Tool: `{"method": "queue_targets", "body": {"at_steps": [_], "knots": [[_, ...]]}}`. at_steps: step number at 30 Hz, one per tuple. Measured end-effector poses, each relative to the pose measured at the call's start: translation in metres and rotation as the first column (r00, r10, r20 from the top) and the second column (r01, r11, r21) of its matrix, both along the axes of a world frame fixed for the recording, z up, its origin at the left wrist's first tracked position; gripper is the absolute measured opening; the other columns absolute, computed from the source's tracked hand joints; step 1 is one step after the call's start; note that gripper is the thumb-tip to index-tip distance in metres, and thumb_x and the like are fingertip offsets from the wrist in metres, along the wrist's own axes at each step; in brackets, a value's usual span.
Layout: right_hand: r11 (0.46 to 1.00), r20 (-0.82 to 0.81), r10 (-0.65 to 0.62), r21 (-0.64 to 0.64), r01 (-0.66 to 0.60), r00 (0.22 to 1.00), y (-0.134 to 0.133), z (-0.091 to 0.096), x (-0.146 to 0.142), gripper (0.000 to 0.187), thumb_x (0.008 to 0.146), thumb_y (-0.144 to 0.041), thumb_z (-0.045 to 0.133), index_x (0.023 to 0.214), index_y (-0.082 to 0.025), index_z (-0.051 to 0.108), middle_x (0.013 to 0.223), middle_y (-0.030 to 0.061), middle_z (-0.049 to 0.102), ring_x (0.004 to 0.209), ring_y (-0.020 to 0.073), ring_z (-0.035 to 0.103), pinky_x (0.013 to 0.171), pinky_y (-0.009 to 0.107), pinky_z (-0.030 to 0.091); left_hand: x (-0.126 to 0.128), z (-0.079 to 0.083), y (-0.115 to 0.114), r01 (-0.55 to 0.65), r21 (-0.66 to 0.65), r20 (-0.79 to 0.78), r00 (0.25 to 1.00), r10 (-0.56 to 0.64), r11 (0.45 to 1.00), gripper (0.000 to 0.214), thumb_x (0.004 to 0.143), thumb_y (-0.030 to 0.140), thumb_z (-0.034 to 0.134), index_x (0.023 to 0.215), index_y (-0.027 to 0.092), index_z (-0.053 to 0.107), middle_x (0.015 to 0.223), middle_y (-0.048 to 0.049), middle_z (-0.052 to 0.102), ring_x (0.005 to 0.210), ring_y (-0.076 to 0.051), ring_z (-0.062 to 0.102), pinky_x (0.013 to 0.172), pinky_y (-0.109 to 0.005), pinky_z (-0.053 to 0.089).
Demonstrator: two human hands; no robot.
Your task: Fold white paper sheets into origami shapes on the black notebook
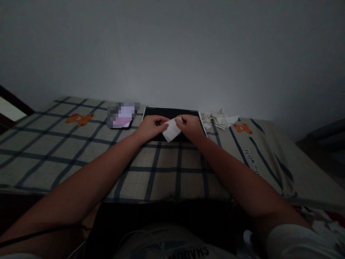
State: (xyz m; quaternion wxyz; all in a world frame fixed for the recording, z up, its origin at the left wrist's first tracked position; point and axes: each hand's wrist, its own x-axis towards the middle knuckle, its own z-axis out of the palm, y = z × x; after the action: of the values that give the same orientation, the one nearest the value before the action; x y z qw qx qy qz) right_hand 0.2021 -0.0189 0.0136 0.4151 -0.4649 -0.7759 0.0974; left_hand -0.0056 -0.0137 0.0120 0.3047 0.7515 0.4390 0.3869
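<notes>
Nearest first: lettered shirt (188, 251) at bottom edge, white right sleeve (288, 237), then both bare forearms reaching forward over a checked cloth (164, 162). Ahead, left hand (153, 126) and right hand (190, 126) both grip one white paper piece (171, 132), thumbs on top, fingers curled behind and partly hidden. Paper sits between the hands, over the near half of a flat black board (172, 111) with a pale border; whether it touches the board, can't tell.

Step in hand looks like folding or shaping the paper; too dark to read any crease for sure. Next move probably calls for a firm pinch from both thumbs, edges lined up, then pressure along the fold without tearing.

Orientation: long axis looks diagonal, near-left to far-right, one corner pointing down toward the wearer and a bit left. Far-right end tucks under the right thumb. Sheet looks tilted rather than flat.

Farther: smartphone (128, 125) left of the board, apart from it, screen mostly pixelated. Loose pile of white paper pieces (222, 122) just beside the board's right edge. Plain grey wall (172, 54) behind everything.
</notes>
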Motion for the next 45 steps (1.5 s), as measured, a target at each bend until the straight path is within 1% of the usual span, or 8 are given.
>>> {"method": "queue_targets", "body": {"at_steps": [6,12,17,22,29,37,41,45], "knots": [[0.999,0.012,0.016,0.031,-0.017,1.0,-0.0013,0.0002,-0.0033,0.019,0.09,-0.023,0.061,0.086,-0.017,0.079,0.083,0.0059,0.078,0.074,0.0189,0.068,0.073,0.03,0.049,0.0026,0.0005,-0.0009,-0.067,0.011,-0.014,0.998,0.068,0.998,0.035,0.08,0.047,0.071,0.092,0.016,0.081,0.089,-0.0078,0.079,0.08,-0.021,0.07,0.071,-0.029,0.051],[0.999,-0.028,0.021,-0.039,-0.022,0.999,-0.0028,0.001,-0.0053,0.015,0.086,-0.024,0.067,0.093,-0.015,0.077,0.082,0.0048,0.076,0.072,0.0173,0.065,0.069,0.028,0.048,0.0031,0.0031,-0.0032,-0.083,0.042,-0.063,0.994,0.086,0.996,0.033,0.082,0.045,0.068,0.09,0.015,0.08,0.083,-0.0072,0.078,0.074,-0.02,0.067,0.065,-0.028,0.048],[0.996,-0.043,0.051,-0.074,-0.054,0.998,-0.0021,-0.0003,-0.0051,0.017,0.081,-0.024,0.069,0.096,-0.016,0.074,0.088,0.005,0.075,0.078,0.0181,0.064,0.072,0.029,0.048,0.0045,0.0005,-0.0031,-0.072,0.105,-0.086,0.993,0.082,0.992,0.033,0.084,0.046,0.066,0.088,0.016,0.079,0.082,-0.0062,0.077,0.072,-0.018,0.065,0.064,-0.027,0.044],[0.994,-0.025,0.057,-0.093,-0.06,0.998,-0.0021,-0.0001,-0.0067,0.016,0.08,-0.021,0.066,0.094,-0.016,0.072,0.093,0.0061,0.075,0.086,0.0207,0.066,0.08,0.032,0.05,0.0067,-0.0013,-0.0043,-0.051,0.118,-0.103,0.993,0.063,0.992,0.035,0.086,0.047,0.065,0.09,0.015,0.079,0.084,-0.0059,0.077,0.074,-0.018,0.066,0.065,-0.027,0.045],[0.992,0.009,0.032,-0.124,-0.031,0.999,-0.0023,0.0004,-0.006,0.03,0.075,-0.011,0.058,0.101,-0.015,0.072,0.099,0.0077,0.076,0.091,0.0229,0.068,0.085,0.035,0.051,0.0071,-0.001,-0.0046,-0.063,0.109,-0.113,0.991,0.076,0.992,0.033,0.086,0.043,0.065,0.092,0.015,0.08,0.087,-0.006,0.078,0.075,-0.019,0.068,0.067,-0.028,0.048],[0.995,0.075,0.022,-0.1,-0.015,0.997,0.0007,0.0005,-0.003,0.043,0.077,-0.009,0.055,0.117,-0.012,0.072,0.117,0.0118,0.076,0.105,0.0254,0.069,0.097,0.038,0.051,0.0075,0.0002,-0.0025,-0.09,0.034,-0.147,0.985,0.094,0.995,0.026,0.083,0.03,0.063,0.093,0.016,0.082,0.091,-0.0051,0.08,0.081,-0.021,0.071,0.077,-0.03,0.053],[0.994,0.088,0.019,-0.107,-0.009,0.996,0.0003,0.0028,-0.0015,0.044,0.079,-0.009,0.056,0.12,-0.012,0.072,0.117,0.0116,0.076,0.103,0.024,0.07,0.096,0.036,0.052,0.0071,-0.0005,-0.0025,-0.121,0.034,-0.13,0.984,0.125,0.992,0.024,0.081,0.029,0.066,0.094,0.015,0.082,0.089,-0.0054,0.08,0.081,-0.021,0.071,0.075,-0.029,0.053],[0.995,0.114,0.022,-0.102,-0.01,0.993,0.0012,0.0052,0.0015,0.042,0.082,-0.008,0.055,0.119,-0.011,0.072,0.115,0.0117,0.077,0.1,0.0235,0.07,0.094,0.035,0.052,0.0043,-0.0002,-0.0032,-0.117,0.118,-0.099,0.987,0.129,0.986,0.031,0.081,0.027,0.068,0.108,0.014,0.078,0.087,-0.0048,0.078,0.076,-0.018,0.069,0.072,-0.028,0.053]]}}
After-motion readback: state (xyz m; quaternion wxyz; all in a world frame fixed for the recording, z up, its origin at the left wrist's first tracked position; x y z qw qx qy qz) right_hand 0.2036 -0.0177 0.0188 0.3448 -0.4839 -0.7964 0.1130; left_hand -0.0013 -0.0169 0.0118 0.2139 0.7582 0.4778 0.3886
